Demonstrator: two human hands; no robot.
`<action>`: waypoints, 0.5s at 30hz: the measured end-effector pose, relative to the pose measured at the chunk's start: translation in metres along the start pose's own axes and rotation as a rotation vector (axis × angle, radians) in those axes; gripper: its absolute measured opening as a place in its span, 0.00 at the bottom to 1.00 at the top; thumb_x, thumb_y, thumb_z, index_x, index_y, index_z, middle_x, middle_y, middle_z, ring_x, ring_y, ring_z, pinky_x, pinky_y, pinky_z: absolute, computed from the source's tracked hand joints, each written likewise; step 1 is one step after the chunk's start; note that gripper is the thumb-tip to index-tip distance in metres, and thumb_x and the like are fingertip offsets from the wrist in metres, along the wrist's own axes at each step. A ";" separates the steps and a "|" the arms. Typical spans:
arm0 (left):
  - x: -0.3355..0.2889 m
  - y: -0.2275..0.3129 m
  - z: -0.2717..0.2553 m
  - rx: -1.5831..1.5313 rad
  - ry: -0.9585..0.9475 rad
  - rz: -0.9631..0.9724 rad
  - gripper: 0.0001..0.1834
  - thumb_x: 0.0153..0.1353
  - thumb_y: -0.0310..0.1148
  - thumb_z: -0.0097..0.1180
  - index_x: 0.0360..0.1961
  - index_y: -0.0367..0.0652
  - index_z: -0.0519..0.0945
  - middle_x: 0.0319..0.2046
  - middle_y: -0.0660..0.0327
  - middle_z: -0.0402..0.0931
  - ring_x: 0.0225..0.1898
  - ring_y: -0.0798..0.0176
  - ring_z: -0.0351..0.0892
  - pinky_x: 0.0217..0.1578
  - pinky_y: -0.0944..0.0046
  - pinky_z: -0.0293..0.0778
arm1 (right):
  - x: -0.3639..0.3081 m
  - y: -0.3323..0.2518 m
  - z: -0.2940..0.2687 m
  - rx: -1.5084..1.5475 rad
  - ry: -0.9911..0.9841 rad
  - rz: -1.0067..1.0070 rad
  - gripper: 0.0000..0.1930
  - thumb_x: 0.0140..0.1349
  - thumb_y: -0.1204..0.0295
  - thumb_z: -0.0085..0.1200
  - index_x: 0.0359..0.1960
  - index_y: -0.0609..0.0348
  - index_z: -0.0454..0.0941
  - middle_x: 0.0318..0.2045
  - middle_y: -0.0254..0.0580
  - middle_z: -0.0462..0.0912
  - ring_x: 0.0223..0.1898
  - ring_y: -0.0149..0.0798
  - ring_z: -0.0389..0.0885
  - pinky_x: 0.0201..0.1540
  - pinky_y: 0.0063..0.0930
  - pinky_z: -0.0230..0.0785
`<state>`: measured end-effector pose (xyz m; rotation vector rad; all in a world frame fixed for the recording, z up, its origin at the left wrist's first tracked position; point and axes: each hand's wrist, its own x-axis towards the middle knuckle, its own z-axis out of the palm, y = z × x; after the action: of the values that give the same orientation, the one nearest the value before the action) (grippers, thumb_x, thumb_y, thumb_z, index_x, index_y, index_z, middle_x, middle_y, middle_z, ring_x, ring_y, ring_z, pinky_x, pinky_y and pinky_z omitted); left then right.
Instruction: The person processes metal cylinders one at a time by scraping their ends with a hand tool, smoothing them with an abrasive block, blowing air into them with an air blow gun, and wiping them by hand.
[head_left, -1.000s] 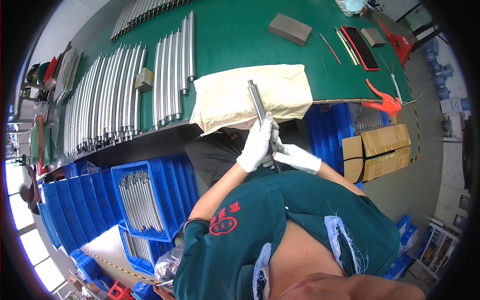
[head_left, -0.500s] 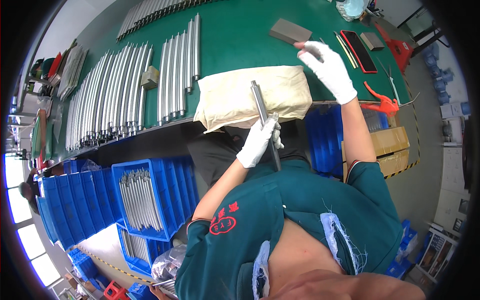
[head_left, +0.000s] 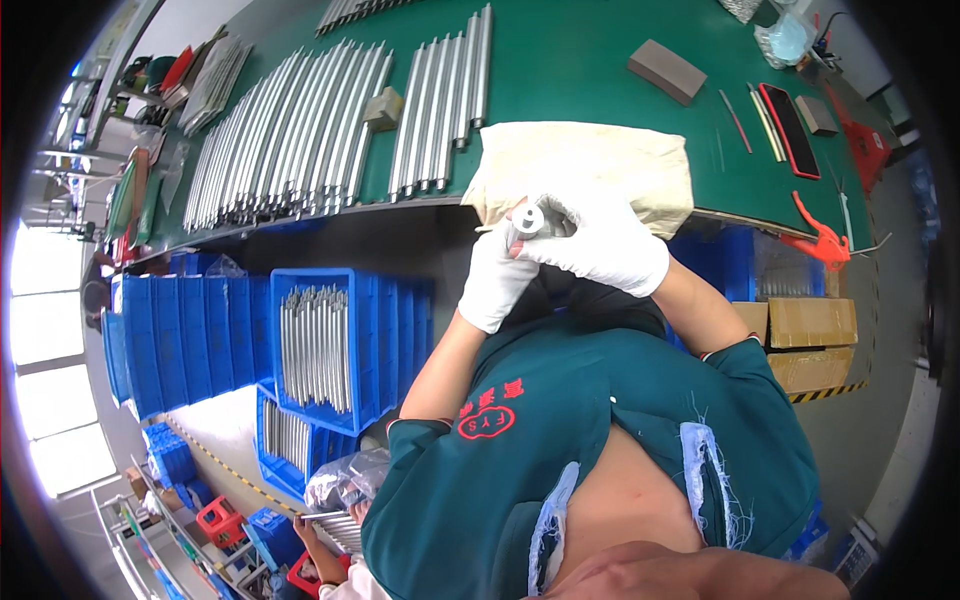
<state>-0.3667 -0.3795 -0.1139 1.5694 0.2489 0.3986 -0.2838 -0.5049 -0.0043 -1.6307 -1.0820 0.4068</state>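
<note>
A metal shaft (head_left: 527, 219) stands nearly end-on, its round tip with a dark slot and hole facing up. My white-gloved left hand (head_left: 494, 283) is wrapped round it just below the tip. From the other side my right hand (head_left: 612, 247), gloved too, closes its fingers on the shaft's end. The rest of the shaft is hidden behind the hands. Just beyond them a cream cloth-covered pad (head_left: 590, 160) lies at the green table's (head_left: 570, 60) edge.
Rows of metal shafts (head_left: 290, 130) lie left, with a small block (head_left: 383, 109) on them. Farther right are a grey block (head_left: 667, 71), a phone (head_left: 789, 130) and an orange air gun (head_left: 822, 240). Blue crates (head_left: 390, 300) stand below left; another person's arm (head_left: 322, 552) shows behind.
My right hand has come from beside the grey block to the shaft. The shaft has tipped from lying slanted over the pad to end-on. The view has shifted.
</note>
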 end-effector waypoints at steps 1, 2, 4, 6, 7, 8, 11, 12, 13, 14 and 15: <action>-0.001 -0.001 -0.011 0.045 0.000 -0.010 0.12 0.52 0.23 0.53 0.40 0.40 0.76 0.29 0.58 0.79 0.33 0.63 0.80 0.36 0.68 0.73 | 0.002 -0.001 0.006 0.062 -0.072 0.026 0.12 0.47 0.76 0.63 0.34 0.61 0.76 0.32 0.36 0.78 0.34 0.30 0.75 0.42 0.26 0.67; -0.003 -0.001 -0.022 0.090 0.001 -0.022 0.11 0.52 0.24 0.54 0.39 0.40 0.76 0.28 0.58 0.78 0.32 0.63 0.80 0.35 0.68 0.73 | 0.003 0.003 0.014 0.095 -0.081 0.016 0.12 0.48 0.76 0.62 0.35 0.60 0.77 0.31 0.37 0.78 0.34 0.31 0.75 0.41 0.27 0.68; -0.006 -0.008 -0.041 0.172 0.029 -0.016 0.09 0.52 0.24 0.56 0.36 0.40 0.75 0.27 0.58 0.78 0.30 0.65 0.79 0.33 0.69 0.72 | 0.006 0.006 0.026 0.021 -0.085 -0.049 0.11 0.49 0.74 0.62 0.35 0.59 0.77 0.31 0.38 0.78 0.34 0.33 0.76 0.40 0.27 0.68; -0.014 -0.008 -0.045 0.261 0.083 0.061 0.05 0.51 0.23 0.55 0.30 0.41 0.74 0.25 0.60 0.76 0.26 0.69 0.76 0.29 0.71 0.70 | 0.008 0.010 0.035 -0.109 -0.111 -0.083 0.13 0.52 0.63 0.58 0.38 0.54 0.77 0.31 0.41 0.79 0.36 0.43 0.78 0.41 0.32 0.69; -0.017 -0.009 -0.045 0.267 0.087 0.054 0.05 0.51 0.23 0.55 0.30 0.41 0.74 0.25 0.60 0.76 0.26 0.69 0.76 0.29 0.71 0.70 | 0.007 0.009 0.038 -0.099 -0.115 -0.083 0.13 0.52 0.63 0.58 0.38 0.54 0.77 0.31 0.41 0.79 0.36 0.43 0.78 0.41 0.32 0.69; -0.021 -0.009 -0.045 0.214 0.126 0.063 0.05 0.51 0.22 0.55 0.30 0.41 0.73 0.24 0.61 0.76 0.26 0.70 0.76 0.29 0.71 0.70 | 0.007 0.007 0.038 -0.105 -0.159 -0.053 0.13 0.52 0.63 0.57 0.38 0.54 0.76 0.32 0.41 0.79 0.37 0.42 0.78 0.42 0.31 0.69; -0.025 -0.009 -0.044 0.151 0.176 0.088 0.06 0.50 0.18 0.53 0.29 0.41 0.74 0.24 0.63 0.76 0.27 0.72 0.75 0.29 0.72 0.70 | 0.006 0.003 0.039 -0.121 -0.216 -0.038 0.12 0.53 0.63 0.56 0.38 0.53 0.76 0.33 0.40 0.78 0.38 0.42 0.78 0.43 0.30 0.69; -0.024 -0.010 -0.046 0.224 0.182 0.107 0.07 0.49 0.18 0.53 0.29 0.41 0.74 0.24 0.63 0.76 0.27 0.72 0.75 0.29 0.72 0.70 | 0.008 0.003 0.039 -0.128 -0.221 -0.064 0.12 0.53 0.63 0.55 0.37 0.52 0.76 0.33 0.39 0.78 0.38 0.41 0.78 0.42 0.30 0.69; -0.024 -0.011 -0.047 0.297 0.187 0.125 0.07 0.48 0.18 0.53 0.29 0.41 0.74 0.24 0.63 0.76 0.27 0.72 0.75 0.28 0.72 0.70 | 0.008 0.003 0.038 -0.130 -0.220 -0.064 0.12 0.53 0.63 0.55 0.37 0.52 0.76 0.33 0.39 0.78 0.38 0.41 0.78 0.42 0.30 0.69; -0.024 -0.012 -0.047 0.296 0.185 0.127 0.07 0.48 0.18 0.53 0.29 0.41 0.74 0.24 0.63 0.76 0.27 0.72 0.75 0.28 0.72 0.70 | 0.008 0.004 0.037 -0.157 -0.249 -0.098 0.11 0.54 0.64 0.54 0.37 0.51 0.76 0.33 0.39 0.77 0.37 0.41 0.77 0.42 0.30 0.69; -0.024 -0.013 -0.047 0.296 0.180 0.129 0.08 0.47 0.19 0.54 0.29 0.41 0.74 0.24 0.63 0.76 0.26 0.72 0.75 0.28 0.72 0.70 | 0.008 0.006 0.036 -0.186 -0.276 -0.131 0.10 0.54 0.65 0.54 0.37 0.51 0.76 0.32 0.39 0.76 0.37 0.42 0.77 0.41 0.31 0.69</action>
<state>-0.4058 -0.3456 -0.1290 1.8475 0.3589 0.6280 -0.3031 -0.4773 -0.0201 -1.6872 -1.4631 0.4652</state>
